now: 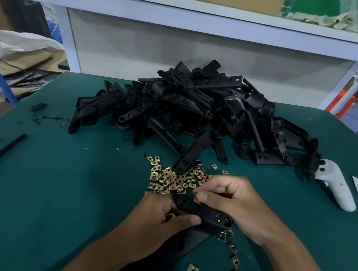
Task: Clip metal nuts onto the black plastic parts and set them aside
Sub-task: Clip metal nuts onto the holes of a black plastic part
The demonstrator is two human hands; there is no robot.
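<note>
Green tabletop (57,188), parts pile (187,107) behind | black part (205,213) held in both hands, long axis running far-left to near-right | left hand (160,217) grip curled round part's left end, one nut (171,216) under thumb | right hand (230,204) grip pinching part's top edge | loose nuts (169,180) just beyond, nearer left hand.

Matt black plastic parts (177,104) lay heaped on a green cloth-like desk (57,188) beside shiny brass-coloured metal nuts (169,179).

Bare green mat (62,189) open at left, black parts pile (187,107) blocks far side, white controller (334,187) at rt
</note>
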